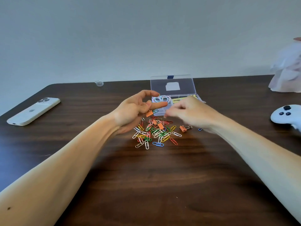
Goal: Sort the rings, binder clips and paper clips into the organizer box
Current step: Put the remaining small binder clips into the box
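Dark wood table [162, 176]. All positions ref'd to the organizer box [187, 84], which sits far-centre near the back edge.
- Pale crumpled cloth [288, 70]: far right of box, against wall.
- White phone [34, 110]: face down, well left of box.
- White controller [286, 115]: well right of box, on the nearer side, partly cut off by frame.
- Box: clear plastic, lid open & standing up, blue latch on top edge.
- Left hand [130, 110]: just front-left of box, palm up, index curled. Thumb + a finger pinch the orange binder clip [149, 114]. A green paper clip [155, 111] sits against it.
- Right hand [192, 111]: just in front of box's right half, motion-blurred, fingers curled down. Can't tell if it grips anything.
- Paper clip pile [154, 134]: mixed colours, on table directly in front of box, between the hands, w/ a few orange binder clips mixed in.
- Loose binder clip [183, 128]: front-right of box, just beside pile.
- Rings [161, 99]: pastel, in box's left compartment.
- Yellow bits [179, 100]: next compartment right, too blurry to ID.
- Small clear item [99, 83]: left of box, at back edge.
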`<action>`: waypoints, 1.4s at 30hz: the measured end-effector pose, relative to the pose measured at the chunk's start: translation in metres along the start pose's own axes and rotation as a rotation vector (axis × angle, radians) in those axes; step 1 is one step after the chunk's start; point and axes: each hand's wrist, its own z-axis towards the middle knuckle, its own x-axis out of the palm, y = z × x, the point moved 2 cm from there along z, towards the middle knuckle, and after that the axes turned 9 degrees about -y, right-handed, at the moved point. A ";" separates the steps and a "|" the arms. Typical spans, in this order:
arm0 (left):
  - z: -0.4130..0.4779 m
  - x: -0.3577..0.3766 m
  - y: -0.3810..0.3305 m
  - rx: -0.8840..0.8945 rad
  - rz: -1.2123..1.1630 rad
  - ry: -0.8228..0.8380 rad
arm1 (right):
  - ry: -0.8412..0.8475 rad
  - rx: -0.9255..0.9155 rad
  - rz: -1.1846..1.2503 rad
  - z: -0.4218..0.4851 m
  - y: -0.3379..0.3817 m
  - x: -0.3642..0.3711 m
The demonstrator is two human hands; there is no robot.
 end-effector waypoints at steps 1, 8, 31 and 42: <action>0.000 0.003 0.001 0.001 -0.040 0.022 | -0.002 -0.055 -0.026 -0.002 0.003 0.005; -0.006 0.016 0.004 -0.021 -0.099 0.083 | -0.100 -0.143 0.016 -0.003 0.005 0.010; 0.006 -0.001 0.000 0.238 0.796 -0.150 | 0.099 0.356 0.635 0.009 -0.024 -0.019; 0.009 -0.001 -0.005 0.228 1.064 0.030 | -0.062 0.127 0.227 0.012 -0.021 -0.027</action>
